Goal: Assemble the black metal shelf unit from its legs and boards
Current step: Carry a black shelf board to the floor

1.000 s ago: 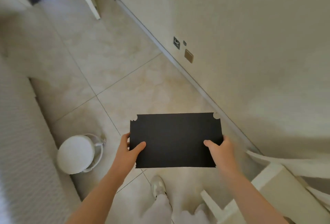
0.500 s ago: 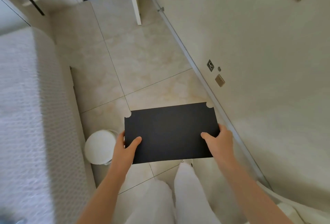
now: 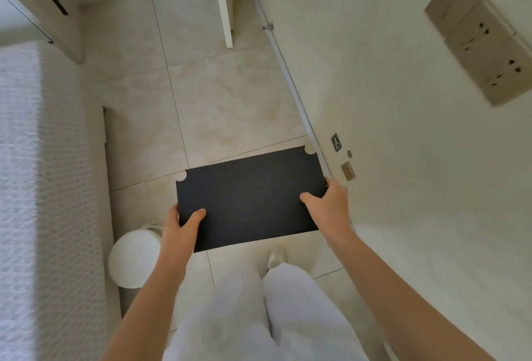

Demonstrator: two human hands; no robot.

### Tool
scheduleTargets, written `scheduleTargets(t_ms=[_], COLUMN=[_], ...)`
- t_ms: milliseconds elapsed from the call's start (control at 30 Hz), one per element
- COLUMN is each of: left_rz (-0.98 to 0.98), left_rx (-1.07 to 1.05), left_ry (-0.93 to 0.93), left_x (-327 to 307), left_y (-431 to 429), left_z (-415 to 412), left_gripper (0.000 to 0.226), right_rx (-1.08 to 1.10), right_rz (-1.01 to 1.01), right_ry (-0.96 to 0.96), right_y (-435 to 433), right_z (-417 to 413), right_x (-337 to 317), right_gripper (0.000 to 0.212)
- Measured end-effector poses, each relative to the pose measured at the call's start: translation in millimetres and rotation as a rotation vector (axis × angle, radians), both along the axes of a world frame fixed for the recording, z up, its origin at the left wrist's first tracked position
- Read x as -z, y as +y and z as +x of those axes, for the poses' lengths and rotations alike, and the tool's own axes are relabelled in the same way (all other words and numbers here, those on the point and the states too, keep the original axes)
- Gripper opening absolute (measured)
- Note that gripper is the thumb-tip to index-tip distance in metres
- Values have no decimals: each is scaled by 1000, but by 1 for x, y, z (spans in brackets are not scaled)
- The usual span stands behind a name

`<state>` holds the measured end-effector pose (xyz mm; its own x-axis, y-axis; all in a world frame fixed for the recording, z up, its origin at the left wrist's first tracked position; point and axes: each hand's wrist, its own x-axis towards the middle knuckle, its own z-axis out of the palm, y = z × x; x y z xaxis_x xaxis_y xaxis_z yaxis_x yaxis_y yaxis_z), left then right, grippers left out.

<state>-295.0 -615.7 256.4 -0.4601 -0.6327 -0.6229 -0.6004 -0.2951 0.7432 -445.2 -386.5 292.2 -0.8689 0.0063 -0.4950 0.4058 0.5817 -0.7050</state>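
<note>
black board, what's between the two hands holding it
Only bare surface of the black board: the left hand grips its left edge, the right hand its right edge, nothing lying between them, as the head view shows.

The flat black rectangular board [image 3: 247, 199] looks matt and finely grained; the cream tiled floor [image 3: 224, 95] shines, marbled and glossy.

Cream tiles are covering the floor [image 3: 230, 107], meeting a plain pale wall [image 3: 388, 78] that is carrying a beige socket panel [image 3: 483, 49]. A white textured cover [image 3: 43, 188] is filling the left side, with a round white bin [image 3: 132, 262] standing just beside it
</note>
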Motion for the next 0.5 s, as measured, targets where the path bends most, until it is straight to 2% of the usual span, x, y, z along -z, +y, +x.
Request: scheduleTargets(t_ms=[133,267,500], left_rz=[4,4,-36], left_rx=[-27,-33,77], left_ry=[11,4,0], left_x=[2,8,11], left_y=[-14,-38,-77], left_z=[-55,-111,-208], left_gripper=[32,38,32], right_rx=[-2,20,104], right_rz=[9,-5,22], right_ry=[-11,-28,-27], right_y=[-21,-46,-82], right_z=[-61,-113,-192], right_x=[0,7,13], right_gripper=[46,46,43])
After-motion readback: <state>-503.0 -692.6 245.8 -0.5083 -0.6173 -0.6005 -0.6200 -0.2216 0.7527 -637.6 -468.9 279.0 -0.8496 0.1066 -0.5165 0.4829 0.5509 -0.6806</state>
